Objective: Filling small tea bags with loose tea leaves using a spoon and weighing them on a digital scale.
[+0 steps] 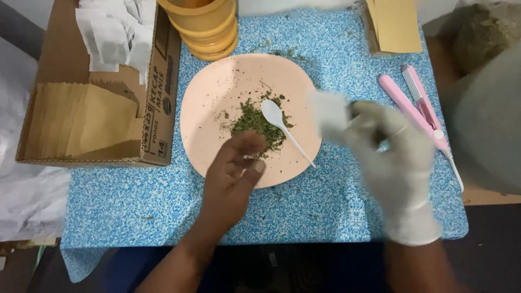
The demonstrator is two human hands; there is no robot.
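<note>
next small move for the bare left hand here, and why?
Probably pinch up some of the dried green herbs on the pink plate. The bare left hand hovers at the heap's near edge with fingers curled and nothing in it, the white spoon lies unused on the heap, and the gloved right hand holds up a small white sachet, blurred, beside the plate.

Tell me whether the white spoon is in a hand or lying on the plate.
Lying on the plate: the white spoon rests bowl-up on the green dried leaves, handle toward the rim, neither hand gripping it.
</note>
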